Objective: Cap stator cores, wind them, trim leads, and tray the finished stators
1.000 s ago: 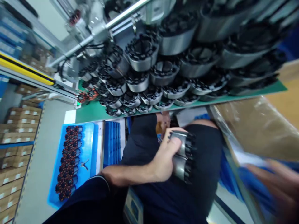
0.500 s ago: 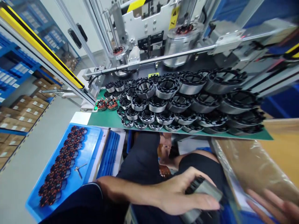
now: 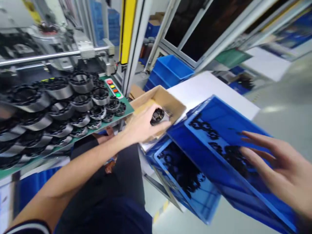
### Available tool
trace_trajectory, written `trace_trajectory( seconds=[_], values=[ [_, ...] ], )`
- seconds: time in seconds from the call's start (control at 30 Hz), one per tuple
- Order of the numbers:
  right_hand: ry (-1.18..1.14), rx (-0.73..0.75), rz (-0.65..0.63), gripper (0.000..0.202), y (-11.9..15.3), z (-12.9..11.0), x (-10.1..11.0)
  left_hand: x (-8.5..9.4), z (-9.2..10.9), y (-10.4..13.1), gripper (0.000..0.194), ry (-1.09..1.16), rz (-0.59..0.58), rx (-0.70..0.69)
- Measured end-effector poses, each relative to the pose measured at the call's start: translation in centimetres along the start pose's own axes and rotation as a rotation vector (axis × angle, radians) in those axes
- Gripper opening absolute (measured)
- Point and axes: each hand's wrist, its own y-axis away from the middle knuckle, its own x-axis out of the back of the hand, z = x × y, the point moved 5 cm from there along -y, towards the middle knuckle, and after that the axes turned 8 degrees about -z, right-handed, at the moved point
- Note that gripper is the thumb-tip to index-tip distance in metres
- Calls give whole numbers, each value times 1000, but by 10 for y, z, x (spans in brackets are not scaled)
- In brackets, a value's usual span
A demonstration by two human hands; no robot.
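Observation:
My left hand (image 3: 142,125) is closed around a motor stator core (image 3: 158,116), a silvery ring with black insulation at its end. It is held over an open cardboard box (image 3: 179,105). To the right, my right hand (image 3: 273,162) has its fingers apart and hovers over a blue bin (image 3: 243,122). Black plastic parts (image 3: 235,157) lie in that bin, close below my right fingertips; motion blurs their shape. Many similar stator cores (image 3: 80,100) stand stacked in rows on the green bench (image 3: 128,109) at left.
A lower blue bin (image 3: 207,201) with more black parts sits beside the upper one. Past the box is a white table (image 3: 207,83). Coloured buttons (image 3: 114,88) sit at the bench corner, by a yellow-edged machine post (image 3: 128,32). Blue crates (image 3: 168,70) stand behind.
The view has swung right, from the bench to the bins. My left hand has carried the stator core over to the cardboard box. My right hand has reached over the blue bin.

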Motion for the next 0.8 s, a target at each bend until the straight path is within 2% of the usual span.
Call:
trace_trajectory(
  seconds=[0.1, 0.2, 0.33, 0.47, 0.6, 0.7, 0.8],
  values=[
    [55, -1, -115, 59, -34, 21, 9, -32, -19, -82, 56, -450, -188, 99],
    [179, 68, -225, 58, -60, 41, 0, -68, -55, -141, 63, -594, -352, 156],
    [241, 115, -313, 58, -88, 71, -30, -108, -102, -183, 61, -733, -597, 95],
    [320, 64, -345, 69, -115, 103, -60, -133, -135, -197, 58, -807, -769, 16],
    [377, -71, -351, 91, -135, 132, -85, -142, -151, -207, 77, -839, -785, 37],
    [395, -90, -375, 97, -137, 139, -105, -140, -149, -232, 99, -846, -667, 63],
    [419, -69, -373, 90, -129, 138, -118, -143, -137, -267, 97, -844, -541, -3]
  ],
)
